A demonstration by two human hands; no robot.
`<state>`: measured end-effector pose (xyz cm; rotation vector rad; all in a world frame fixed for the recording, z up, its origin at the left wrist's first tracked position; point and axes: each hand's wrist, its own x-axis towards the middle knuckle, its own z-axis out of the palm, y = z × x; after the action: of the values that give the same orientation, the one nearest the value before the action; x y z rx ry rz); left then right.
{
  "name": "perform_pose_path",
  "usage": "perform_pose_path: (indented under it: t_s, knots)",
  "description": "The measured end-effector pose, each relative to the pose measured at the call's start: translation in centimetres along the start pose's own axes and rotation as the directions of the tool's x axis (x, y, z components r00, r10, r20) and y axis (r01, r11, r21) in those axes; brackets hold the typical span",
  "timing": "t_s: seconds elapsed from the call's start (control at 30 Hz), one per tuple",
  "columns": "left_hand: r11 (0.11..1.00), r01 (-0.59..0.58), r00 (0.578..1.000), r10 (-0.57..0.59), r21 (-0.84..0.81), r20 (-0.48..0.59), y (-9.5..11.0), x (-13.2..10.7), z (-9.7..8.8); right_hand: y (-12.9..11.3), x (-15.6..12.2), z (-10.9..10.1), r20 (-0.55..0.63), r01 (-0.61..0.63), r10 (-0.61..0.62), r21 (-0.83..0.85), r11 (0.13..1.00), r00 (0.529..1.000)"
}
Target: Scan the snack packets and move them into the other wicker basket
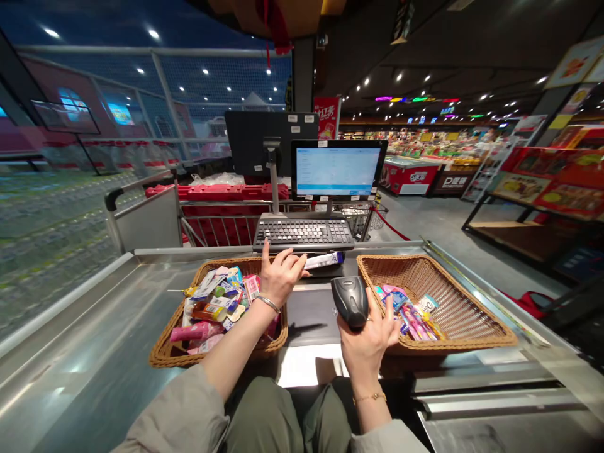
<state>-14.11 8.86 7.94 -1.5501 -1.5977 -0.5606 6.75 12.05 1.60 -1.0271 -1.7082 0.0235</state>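
My right hand (pixel 370 333) wraps the scanner (pixel 350 301), my left hand (pixel 282 277) pinches a slim packet (pixel 324 260) by its end, seemingly freeing one finger for the keyboard (pixel 304 233)!

Dark ceiling (pixel 453 47) w/ spotlights (pixel 399 77) (white, mostly), grey flr (pixel 438 220), netting (pixel 217 85) on L, display rack (pixel 542 182) on R.

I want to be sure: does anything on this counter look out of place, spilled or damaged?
Nothing looks spilled or visibly damaged. One small oddity: a thin stick pokes out past the left side of the fuller wicker basket, while the jumbled goods beside it lie inside.
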Motion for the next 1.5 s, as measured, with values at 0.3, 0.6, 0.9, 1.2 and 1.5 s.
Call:
perform_pose_path:
  t_s: [0.3, 0.6, 0.9, 1.2, 1.5]
  knots:
    - [0.999, -0.052, 0.998, 0.053, 0.002, -0.043, 1.4, 1.3, 0.9, 0.8, 0.8, -1.1, -0.010, -0.051, 0.051, -0.004, 0.999, 0.999]
    - [0.997, -0.082, 0.994, 0.081, -0.009, -0.075, 3.1, 2.9, 1.8, 2.0, 2.0, -1.8, -0.056, -0.083, 0.081, -0.028, 0.996, 0.995]
    - [0.993, -0.086, 0.995, 0.081, -0.078, -0.066, 5.5, 4.6, 2.7, 4.1, 3.1, -2.3, -0.104, -0.196, 0.192, -0.036, 0.980, 0.976]
    - [0.985, -0.135, 0.988, 0.126, -0.106, -0.088, 7.6, 6.3, 4.4, 6.5, 4.2, -2.9, -0.199, -0.318, 0.300, -0.062, 0.946, 0.933]
    - [0.968, -0.224, 0.969, 0.209, -0.116, -0.129, 10.6, 8.2, 5.6, 8.2, 4.7, -3.9, -0.269, -0.362, 0.336, -0.053, 0.931, 0.903]
